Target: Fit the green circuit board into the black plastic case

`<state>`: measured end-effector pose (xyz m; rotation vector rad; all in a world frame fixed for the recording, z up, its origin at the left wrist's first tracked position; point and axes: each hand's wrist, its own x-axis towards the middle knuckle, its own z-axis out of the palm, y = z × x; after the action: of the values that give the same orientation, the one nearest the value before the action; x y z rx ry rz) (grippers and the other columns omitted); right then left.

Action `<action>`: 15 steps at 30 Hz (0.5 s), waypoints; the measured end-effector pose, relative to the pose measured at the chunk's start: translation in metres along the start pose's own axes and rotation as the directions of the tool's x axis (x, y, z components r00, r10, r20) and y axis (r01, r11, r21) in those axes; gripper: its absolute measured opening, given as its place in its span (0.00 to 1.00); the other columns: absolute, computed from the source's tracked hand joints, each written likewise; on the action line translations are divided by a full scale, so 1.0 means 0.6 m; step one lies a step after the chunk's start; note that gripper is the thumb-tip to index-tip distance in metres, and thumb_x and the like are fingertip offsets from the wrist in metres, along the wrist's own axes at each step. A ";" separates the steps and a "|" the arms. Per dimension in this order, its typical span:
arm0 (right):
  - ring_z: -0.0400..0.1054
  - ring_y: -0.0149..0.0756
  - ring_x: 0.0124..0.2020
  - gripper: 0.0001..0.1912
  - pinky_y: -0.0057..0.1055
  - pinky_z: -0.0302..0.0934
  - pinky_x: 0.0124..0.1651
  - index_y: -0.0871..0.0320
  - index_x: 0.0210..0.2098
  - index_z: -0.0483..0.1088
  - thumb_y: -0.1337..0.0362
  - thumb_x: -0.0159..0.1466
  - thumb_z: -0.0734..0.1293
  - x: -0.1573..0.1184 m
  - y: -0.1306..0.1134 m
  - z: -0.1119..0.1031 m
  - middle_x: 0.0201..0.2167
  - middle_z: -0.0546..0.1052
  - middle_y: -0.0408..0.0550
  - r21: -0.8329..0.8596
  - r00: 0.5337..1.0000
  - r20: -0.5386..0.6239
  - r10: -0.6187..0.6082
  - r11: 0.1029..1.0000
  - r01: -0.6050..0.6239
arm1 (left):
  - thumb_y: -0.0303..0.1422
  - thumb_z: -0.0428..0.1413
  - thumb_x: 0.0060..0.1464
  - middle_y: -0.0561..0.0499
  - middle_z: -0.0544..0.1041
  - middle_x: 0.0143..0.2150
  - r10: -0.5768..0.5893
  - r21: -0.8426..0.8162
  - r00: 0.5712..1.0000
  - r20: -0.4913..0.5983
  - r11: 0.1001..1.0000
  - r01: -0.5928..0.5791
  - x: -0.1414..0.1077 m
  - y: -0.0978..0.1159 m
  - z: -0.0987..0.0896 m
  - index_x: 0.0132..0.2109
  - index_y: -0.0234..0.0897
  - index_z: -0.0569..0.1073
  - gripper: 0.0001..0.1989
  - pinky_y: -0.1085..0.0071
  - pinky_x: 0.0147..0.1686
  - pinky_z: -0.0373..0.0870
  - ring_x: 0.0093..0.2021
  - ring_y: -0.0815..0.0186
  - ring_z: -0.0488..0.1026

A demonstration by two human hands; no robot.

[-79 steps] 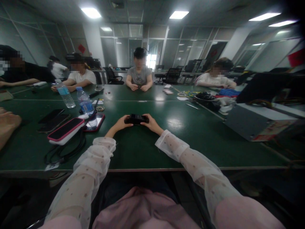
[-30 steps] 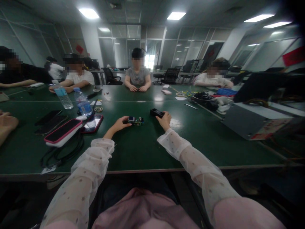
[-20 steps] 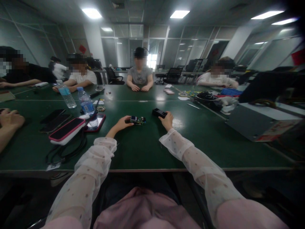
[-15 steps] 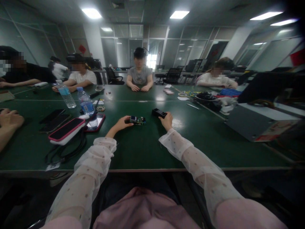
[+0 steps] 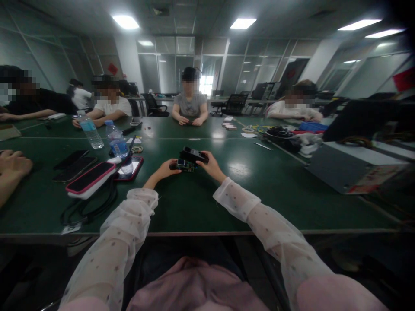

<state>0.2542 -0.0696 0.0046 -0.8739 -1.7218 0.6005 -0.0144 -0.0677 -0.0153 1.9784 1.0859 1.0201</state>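
Dim overall, lit by white ceiling panels [image 5: 126,22] whose edges bloom, with a small, blown-out opening [image 5: 206,85] at the back. Glare pools in pale patches on the dark green tabletop [image 5: 184,209], while the space beneath it sinks into shadow. Wide-angle stretching bends both sides, the upper right corner goes black, and distant detail looks soft and smeared

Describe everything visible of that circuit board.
The circuit board looks green, with components too fine to name and a dark, pale-framed screen at its left end. The left hand holds that end over the table, screen up. The black casing in the right hand overlaps its far side; contact is unclear.
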 end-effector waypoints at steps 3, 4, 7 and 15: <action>0.69 0.46 0.48 0.29 0.46 0.65 0.52 0.57 0.51 0.62 0.53 0.55 0.72 -0.008 -0.011 0.011 0.46 0.72 0.54 -0.010 0.998 0.054 -0.024 1.000 0.025 | 0.38 0.67 0.41 0.39 0.73 0.54 -0.015 -0.011 1.000 -0.012 1.000 0.015 -0.001 0.004 0.001 0.55 0.33 0.68 0.33 0.53 0.55 0.66 0.53 0.52 0.72; 0.69 0.46 0.48 0.29 0.46 0.65 0.52 0.57 0.51 0.62 0.54 0.55 0.72 -0.010 -0.013 0.013 0.46 0.72 0.54 -0.017 0.997 0.068 -0.027 0.999 0.028 | 0.38 0.67 0.41 0.39 0.73 0.54 -0.015 -0.014 1.000 -0.010 1.000 0.015 -0.001 0.006 0.002 0.54 0.32 0.68 0.33 0.53 0.55 0.66 0.53 0.52 0.72; 0.69 0.45 0.48 0.28 0.45 0.65 0.52 0.56 0.52 0.62 0.57 0.55 0.72 -0.015 -0.015 0.016 0.46 0.72 0.53 -0.035 0.994 0.107 -0.028 0.999 0.032 | 0.38 0.67 0.41 0.39 0.74 0.53 -0.004 -0.003 1.000 -0.013 1.000 0.004 -0.002 0.010 0.002 0.54 0.32 0.69 0.33 0.53 0.55 0.65 0.53 0.52 0.72; 0.68 0.44 0.50 0.27 0.46 0.63 0.54 0.56 0.52 0.62 0.63 0.55 0.71 -0.019 -0.004 0.016 0.48 0.71 0.52 -0.114 0.984 0.176 -0.027 0.992 0.047 | 0.38 0.68 0.38 0.38 0.72 0.56 0.036 0.010 0.999 -0.028 0.999 -0.036 0.001 -0.001 0.001 0.59 0.33 0.64 0.41 0.53 0.57 0.62 0.55 0.54 0.70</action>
<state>0.2463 -0.0802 -0.0032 -0.8912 -1.9436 0.5683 -0.0140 -0.0671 -0.0157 2.0032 1.0760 1.0663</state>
